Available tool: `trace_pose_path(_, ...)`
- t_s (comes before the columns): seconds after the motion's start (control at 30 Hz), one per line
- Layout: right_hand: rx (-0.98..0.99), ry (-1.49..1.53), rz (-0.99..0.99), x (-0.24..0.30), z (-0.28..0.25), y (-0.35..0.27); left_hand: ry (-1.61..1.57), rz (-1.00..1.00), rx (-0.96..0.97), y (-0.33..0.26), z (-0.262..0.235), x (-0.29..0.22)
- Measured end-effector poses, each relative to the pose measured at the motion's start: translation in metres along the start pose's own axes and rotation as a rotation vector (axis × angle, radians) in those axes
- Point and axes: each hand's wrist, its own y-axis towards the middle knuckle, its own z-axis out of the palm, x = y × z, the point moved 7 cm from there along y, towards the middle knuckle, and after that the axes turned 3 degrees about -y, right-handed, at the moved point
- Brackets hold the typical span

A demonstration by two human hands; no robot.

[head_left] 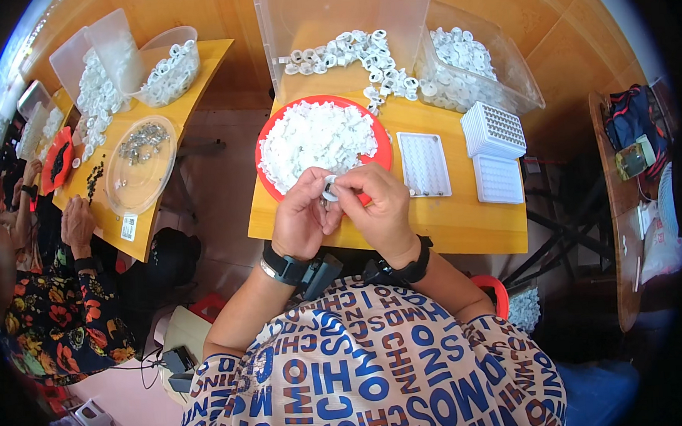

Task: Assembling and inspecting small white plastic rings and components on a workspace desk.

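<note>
Both hands meet over the near edge of a round red tray (386,146), which is heaped with small white plastic pieces (318,137). Between my fingertips is a small white ring-shaped part (330,187) with a dark centre. My left hand (301,219) is closed on its left side, palm partly turned up. From the right, my right hand (377,209) pinches the same part with thumb and forefinger. A white slotted tray (426,164) lies just right of the red one, with a few tiny metal-looking bits at its near edge.
White ring parts (375,57) lie loose at the table's back, beside a clear bin (531,87) of more. Stacked white trays (494,132) stand at the right. On the left table (195,70), a co-worker's hand (78,224) rests near a clear round lid (116,186) holding metal bits.
</note>
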Motion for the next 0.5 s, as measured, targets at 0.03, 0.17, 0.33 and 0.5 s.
trace_pose_path(0.03,-0.002,-0.001,0.002,-0.001,-0.001,0.0,0.043,0.018,-0.061,-0.002,0.002,-0.001)
trace_pose_path(0.17,0.075,0.062,0.079,-0.003,0.003,0.002,0.135,0.046,-0.12,-0.005,0.001,-0.005)
trace_pose_path(0.33,0.195,0.71,0.559,-0.042,0.023,-0.014,0.12,0.019,-0.012,-0.007,0.0,-0.003)
trace_pose_path(0.5,0.31,0.818,0.668,-0.043,0.03,-0.018,0.086,0.006,-0.015,-0.008,0.002,0.0)
